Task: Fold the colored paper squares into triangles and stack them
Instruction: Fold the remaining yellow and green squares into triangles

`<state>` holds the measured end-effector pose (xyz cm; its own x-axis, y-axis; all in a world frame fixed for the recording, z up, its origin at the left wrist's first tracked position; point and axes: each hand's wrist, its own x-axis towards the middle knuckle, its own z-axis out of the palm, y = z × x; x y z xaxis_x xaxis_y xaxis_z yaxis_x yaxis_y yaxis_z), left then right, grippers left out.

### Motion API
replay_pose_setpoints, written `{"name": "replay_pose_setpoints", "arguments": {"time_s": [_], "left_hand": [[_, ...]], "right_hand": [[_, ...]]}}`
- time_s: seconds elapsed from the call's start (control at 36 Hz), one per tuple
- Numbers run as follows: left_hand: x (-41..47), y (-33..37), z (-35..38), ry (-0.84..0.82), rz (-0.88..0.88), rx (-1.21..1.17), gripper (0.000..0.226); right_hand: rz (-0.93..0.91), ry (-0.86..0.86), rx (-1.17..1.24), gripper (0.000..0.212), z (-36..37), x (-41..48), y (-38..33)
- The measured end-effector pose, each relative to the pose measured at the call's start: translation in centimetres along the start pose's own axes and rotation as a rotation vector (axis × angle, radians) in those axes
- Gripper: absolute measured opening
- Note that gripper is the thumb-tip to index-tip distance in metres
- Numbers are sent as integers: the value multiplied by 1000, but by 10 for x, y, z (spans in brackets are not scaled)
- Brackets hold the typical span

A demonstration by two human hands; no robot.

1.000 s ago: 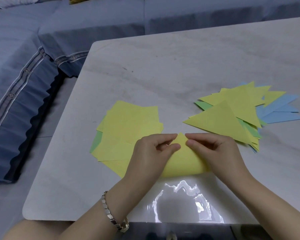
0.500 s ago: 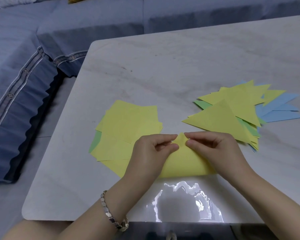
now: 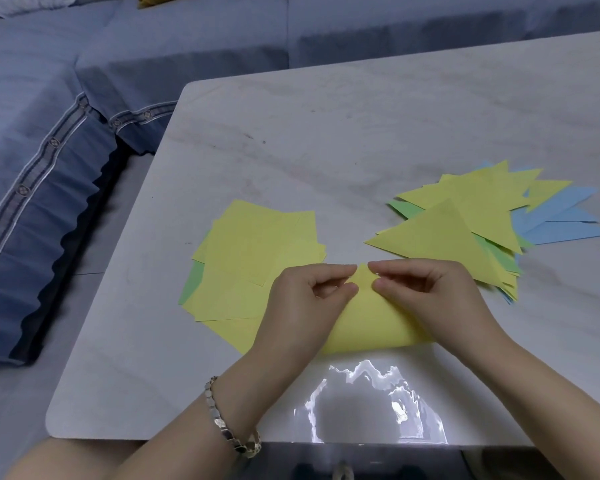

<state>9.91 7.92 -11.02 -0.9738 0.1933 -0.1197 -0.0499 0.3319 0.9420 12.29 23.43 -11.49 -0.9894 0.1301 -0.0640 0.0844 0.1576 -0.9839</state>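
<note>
Your left hand [image 3: 303, 299] and right hand [image 3: 426, 292] each pinch the yellow sheet [image 3: 371, 323] at its top corner, likely to align edges; it lies between unfolded squares [image 3: 253, 251] and triangle stack [image 3: 465, 220].

Left hand [image 3: 302, 303], right hand [image 3: 433, 296] side by side, each in a pinch on the yellow sheet [image 3: 371, 327]

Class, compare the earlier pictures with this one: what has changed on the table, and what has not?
Very little. The left hand and right hand keep pinching the top corner of the folded-over yellow sheet, their fingertips edged slightly closer together. Nothing was taken up or let go. The square pile and the triangle stack lie as before.
</note>
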Motion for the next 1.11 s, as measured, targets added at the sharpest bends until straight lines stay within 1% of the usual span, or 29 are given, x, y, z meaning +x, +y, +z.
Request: {"name": "replay_pose_setpoints", "arguments": {"time_s": [0.08, 0.17, 0.28, 0.44, 0.5, 0.56, 0.61, 0.64, 0.69, 0.75, 0.81, 0.94, 1.0, 1.11], "left_hand": [[4, 0, 1, 14, 10, 22, 20], [11, 0, 3, 13, 4, 17, 23], [29, 1, 2, -67, -31, 31, 23], [63, -1, 5, -196, -35, 199, 24], [71, -6, 8, -196, -22, 244, 24], [77, -13, 11, -177, -13, 268, 26], [80, -19, 13, -162, -7, 278, 26], [81, -21, 13, -155, -3, 276, 25], [82, -26, 13, -138, 5, 273, 19], [82, -30, 13, -129, 6, 274, 17], [81, -33, 13, -120, 10, 260, 19], [81, -37, 13, -99, 2, 207, 20], [81, -39, 13, -96, 1, 184, 20], [81, -41, 13, -86, 2, 173, 24]], "right_hand": [[2, -18, -12, 31, -1, 1, 0], [-10, -24, -21, 30, -2, 4, 1], [-35, -32, -57, 30, -5, 13, 2], [-36, -45, -236, 28, -10, 35, 14], [-101, -10, -429, 23, -8, 37, 20], [-274, 21, -695, 26, -4, 34, 27], [-458, -50, -844, 32, 1, 29, 34], [-513, -112, -875, 33, 2, 26, 38], [-559, -218, -904, 30, 3, 19, 45], [-577, -260, -946, 31, 3, 12, 53], [-592, -265, -977, 33, 2, 7, 58], [-701, -272, -1005, 32, 1, -7, 61], [-706, -296, -1029, 38, 0, -9, 61], [-717, -305, -1046, 35, 4, -6, 62]]}}
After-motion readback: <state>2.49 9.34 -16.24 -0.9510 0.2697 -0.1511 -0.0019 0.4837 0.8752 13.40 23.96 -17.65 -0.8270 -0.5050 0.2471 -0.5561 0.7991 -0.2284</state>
